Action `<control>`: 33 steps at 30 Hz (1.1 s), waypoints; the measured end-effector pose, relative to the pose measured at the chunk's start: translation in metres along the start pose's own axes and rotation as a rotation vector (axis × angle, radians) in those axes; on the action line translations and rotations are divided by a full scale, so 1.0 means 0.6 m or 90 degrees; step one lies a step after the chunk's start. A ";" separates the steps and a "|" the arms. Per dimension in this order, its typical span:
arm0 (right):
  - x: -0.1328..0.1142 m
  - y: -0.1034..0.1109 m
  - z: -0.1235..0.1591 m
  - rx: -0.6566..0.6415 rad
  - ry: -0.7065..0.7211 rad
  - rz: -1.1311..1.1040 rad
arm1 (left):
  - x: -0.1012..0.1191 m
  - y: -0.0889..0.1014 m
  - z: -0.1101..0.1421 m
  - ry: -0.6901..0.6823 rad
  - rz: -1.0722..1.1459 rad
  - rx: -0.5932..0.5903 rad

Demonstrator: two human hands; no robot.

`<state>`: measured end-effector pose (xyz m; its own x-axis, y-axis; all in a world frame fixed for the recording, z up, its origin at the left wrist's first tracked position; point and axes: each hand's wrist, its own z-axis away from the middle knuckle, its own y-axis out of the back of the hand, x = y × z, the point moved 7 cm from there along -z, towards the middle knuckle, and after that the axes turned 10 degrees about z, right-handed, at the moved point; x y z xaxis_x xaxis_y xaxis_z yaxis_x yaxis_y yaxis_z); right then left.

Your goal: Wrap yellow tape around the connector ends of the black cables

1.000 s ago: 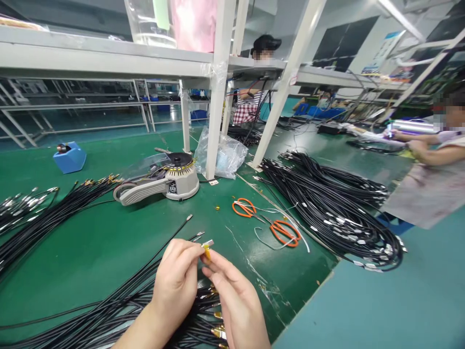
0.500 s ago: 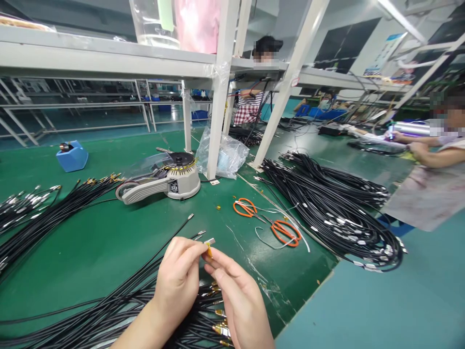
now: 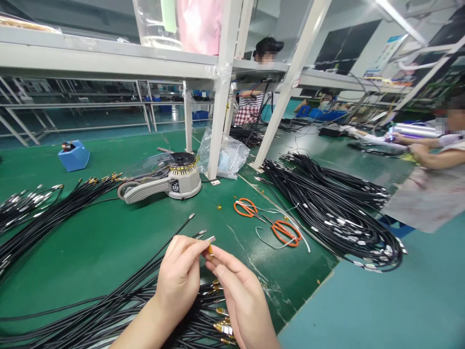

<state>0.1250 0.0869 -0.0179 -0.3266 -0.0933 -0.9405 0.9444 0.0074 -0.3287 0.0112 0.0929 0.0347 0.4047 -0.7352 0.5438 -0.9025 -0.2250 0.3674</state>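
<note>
My left hand (image 3: 180, 270) pinches the end of a black cable, whose silver metal connector (image 3: 211, 239) pokes out past the fingertips. Against that connector lies a small strip of amber tape (image 3: 210, 249). My right hand (image 3: 242, 293) meets the left there, its thumb and fingers closed on the tape. Under both hands spreads a bundle of black cables (image 3: 119, 310), with several gold-taped ends (image 3: 223, 328) beside my right palm. A few untaped connectors (image 3: 191, 216) stick out beyond my left hand.
A round tape dispenser (image 3: 183, 182) stands ahead on the green table. Two orange-handled scissors (image 3: 285, 232) lie right of it among white strips. More cable bundles lie left (image 3: 54, 213) and right (image 3: 327, 208). Shelf posts (image 3: 219, 106) rise behind. Co-workers sit beyond.
Both hands stay together at the cable end, with only slight finger movement at the tape. The whole view shifts a little to the right.
</note>
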 end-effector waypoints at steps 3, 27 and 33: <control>0.003 -0.001 0.000 0.002 -0.018 -0.016 | -0.005 -0.001 0.002 0.011 -0.005 0.002; -0.024 -0.001 -0.025 0.099 0.058 0.216 | -0.018 -0.001 -0.005 0.110 -0.063 0.005; -0.031 -0.001 -0.021 0.107 0.081 0.226 | -0.014 0.001 -0.010 0.202 -0.001 -0.044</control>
<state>0.1300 0.1011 -0.0013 0.0288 0.0096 -0.9995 0.9889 -0.1461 0.0271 0.0082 0.1027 0.0349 0.4420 -0.4960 0.7474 -0.8940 -0.1747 0.4127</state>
